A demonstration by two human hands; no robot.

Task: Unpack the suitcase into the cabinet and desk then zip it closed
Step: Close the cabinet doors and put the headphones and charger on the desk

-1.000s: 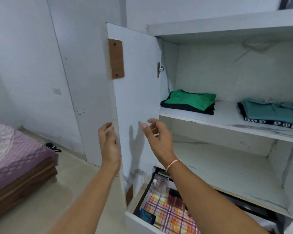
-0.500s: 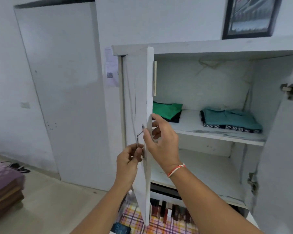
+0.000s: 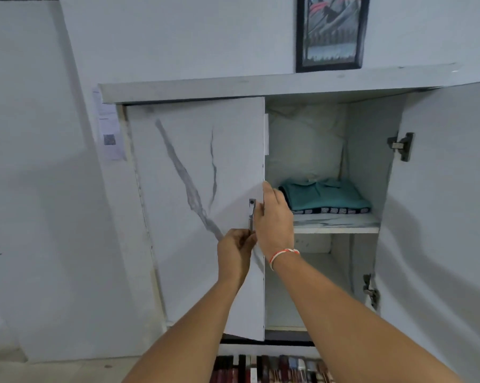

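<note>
White walls surround a white cabinet [image 3: 261,87] with a marbled finish, and a framed picture [image 3: 330,31] stands on its top edge against the wall. Its left door [image 3: 197,217] is swung nearly flush with the front, while the right door [image 3: 440,217] stands wide open, its hinges showing along the inner edge. On the upper shelf [image 3: 335,223], toward the right wall of the cabinet, lies a folded teal shirt [image 3: 324,196] on top of a dark striped garment [image 3: 330,210]. The lower shelf shows only bare board where I can see it. The person's left hand [image 3: 234,254] is curled closed around the lower end of the metal handle [image 3: 251,215] near the left door's free edge. The right hand [image 3: 274,219] is loosely open, its fingers hooked around that same free edge just above and beside the handle, with a red-and-white thread band [image 3: 283,255] on the wrist. Below the cabinet's bottom edge a strip of plaid fabric [image 3: 269,369] is visible. A paper sheet [image 3: 109,134] is stuck to the wall by the cabinet's upper left corner. No suitcase shows from where I stand.
</note>
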